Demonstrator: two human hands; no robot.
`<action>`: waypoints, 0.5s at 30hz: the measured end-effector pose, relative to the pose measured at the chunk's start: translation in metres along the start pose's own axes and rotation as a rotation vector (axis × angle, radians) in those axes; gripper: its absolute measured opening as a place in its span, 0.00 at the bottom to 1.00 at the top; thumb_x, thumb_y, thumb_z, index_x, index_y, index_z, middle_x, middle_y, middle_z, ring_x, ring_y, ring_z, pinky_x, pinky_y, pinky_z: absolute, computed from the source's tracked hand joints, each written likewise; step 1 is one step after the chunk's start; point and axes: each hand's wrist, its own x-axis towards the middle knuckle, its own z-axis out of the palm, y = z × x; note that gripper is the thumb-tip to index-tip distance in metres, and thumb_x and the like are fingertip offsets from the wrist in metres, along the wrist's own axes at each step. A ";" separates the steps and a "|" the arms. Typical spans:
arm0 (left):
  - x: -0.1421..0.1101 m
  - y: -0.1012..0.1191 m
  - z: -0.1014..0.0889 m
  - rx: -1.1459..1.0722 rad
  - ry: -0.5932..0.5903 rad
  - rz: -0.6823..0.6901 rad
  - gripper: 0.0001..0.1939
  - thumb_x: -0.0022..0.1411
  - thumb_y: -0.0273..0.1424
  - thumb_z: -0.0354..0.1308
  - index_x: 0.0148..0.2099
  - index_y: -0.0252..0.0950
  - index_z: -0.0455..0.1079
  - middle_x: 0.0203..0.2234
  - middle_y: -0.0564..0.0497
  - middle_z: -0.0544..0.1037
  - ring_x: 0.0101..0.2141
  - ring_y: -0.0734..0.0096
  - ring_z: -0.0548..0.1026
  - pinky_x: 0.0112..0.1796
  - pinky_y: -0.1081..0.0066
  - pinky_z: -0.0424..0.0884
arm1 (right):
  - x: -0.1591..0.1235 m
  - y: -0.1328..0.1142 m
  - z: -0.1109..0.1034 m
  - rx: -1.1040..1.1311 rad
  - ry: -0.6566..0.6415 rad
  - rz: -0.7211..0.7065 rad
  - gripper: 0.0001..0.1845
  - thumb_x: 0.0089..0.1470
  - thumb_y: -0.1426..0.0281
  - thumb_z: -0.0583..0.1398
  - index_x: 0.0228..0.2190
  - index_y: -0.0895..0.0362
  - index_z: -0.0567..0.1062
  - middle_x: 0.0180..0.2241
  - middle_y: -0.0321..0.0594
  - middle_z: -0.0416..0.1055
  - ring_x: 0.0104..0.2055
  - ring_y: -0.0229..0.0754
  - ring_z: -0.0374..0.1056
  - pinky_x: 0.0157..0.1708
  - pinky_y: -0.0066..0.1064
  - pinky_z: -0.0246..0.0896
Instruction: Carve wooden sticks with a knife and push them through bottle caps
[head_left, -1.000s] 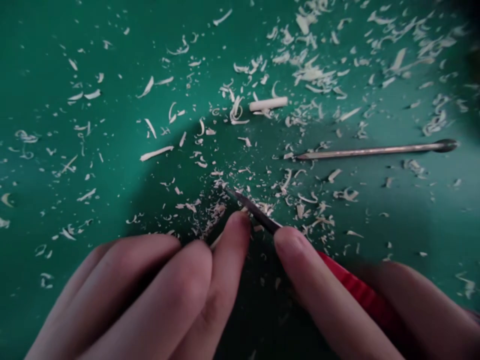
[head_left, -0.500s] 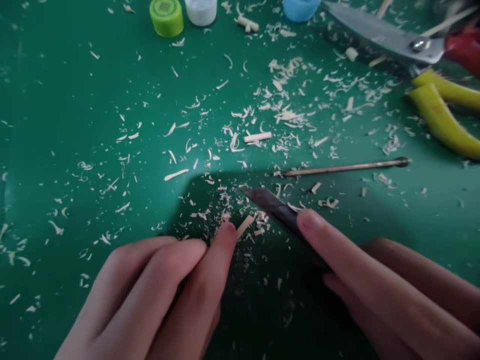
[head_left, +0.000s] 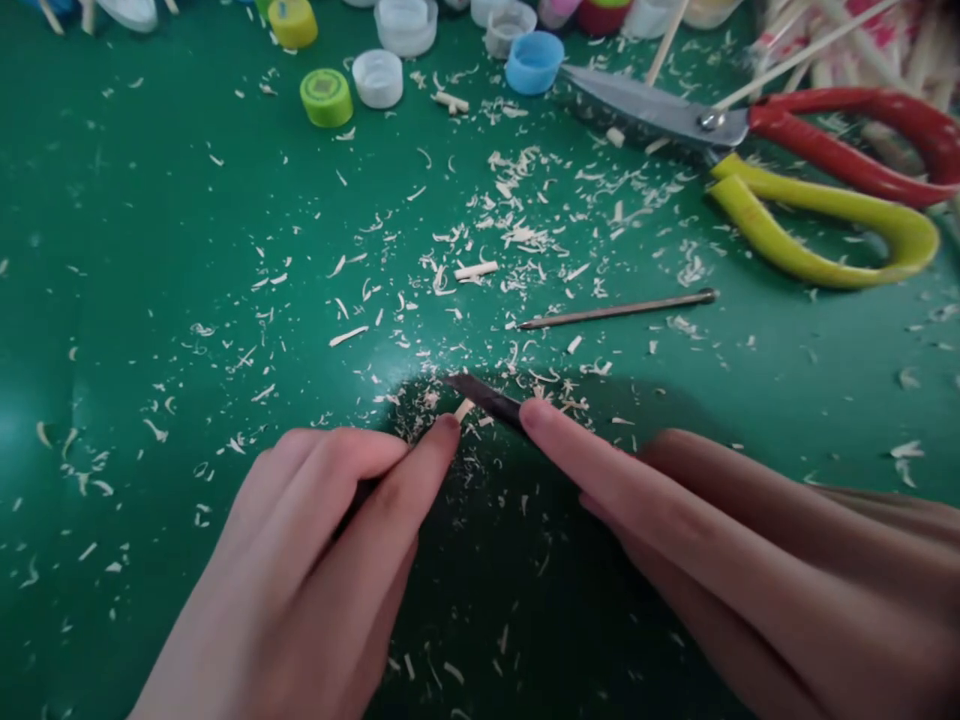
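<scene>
My left hand (head_left: 315, 560) is closed on a thin pale wooden stick (head_left: 464, 408), whose tip pokes out past my fingertips. My right hand (head_left: 735, 560) grips a craft knife with a dark blade (head_left: 484, 397), index finger stretched along its back. The blade edge rests against the stick's tip. Both hands lie low on a green cutting mat (head_left: 135, 300) strewn with pale wood shavings (head_left: 517, 235).
A long metal nail (head_left: 619, 310) lies beyond the blade. Large scissors with red and yellow handles (head_left: 810, 190) sit at the upper right. Several plastic bottle caps, green (head_left: 326, 97), white (head_left: 378, 77) and blue (head_left: 533, 62), line the far edge, with wooden skewers (head_left: 817, 45) at the top right.
The view has pulled back and tilted up, bringing the scissors and bottle caps into sight. The blade has shifted along the stick's tip; both hands keep their hold.
</scene>
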 end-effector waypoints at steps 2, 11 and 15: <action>0.001 -0.001 0.000 -0.009 0.005 -0.008 0.20 0.67 0.25 0.50 0.59 0.41 0.66 0.35 0.52 0.75 0.32 0.73 0.72 0.34 0.72 0.70 | 0.000 0.000 -0.001 0.009 -0.012 -0.015 0.31 0.63 0.67 0.41 0.66 0.53 0.53 0.37 0.38 0.69 0.25 0.31 0.62 0.22 0.28 0.60; -0.002 -0.008 0.006 -0.055 0.025 0.040 0.21 0.67 0.29 0.49 0.61 0.38 0.65 0.37 0.49 0.77 0.34 0.70 0.74 0.32 0.72 0.72 | 0.000 0.000 -0.001 -0.077 -0.029 -0.023 0.33 0.61 0.70 0.45 0.66 0.52 0.51 0.35 0.35 0.71 0.30 0.32 0.68 0.28 0.24 0.66; -0.004 -0.006 0.009 -0.021 0.033 0.014 0.21 0.67 0.29 0.48 0.61 0.41 0.66 0.41 0.49 0.78 0.34 0.70 0.75 0.33 0.71 0.73 | -0.001 -0.002 0.001 -0.055 0.077 0.061 0.28 0.61 0.65 0.48 0.62 0.46 0.61 0.35 0.32 0.73 0.30 0.31 0.70 0.27 0.21 0.66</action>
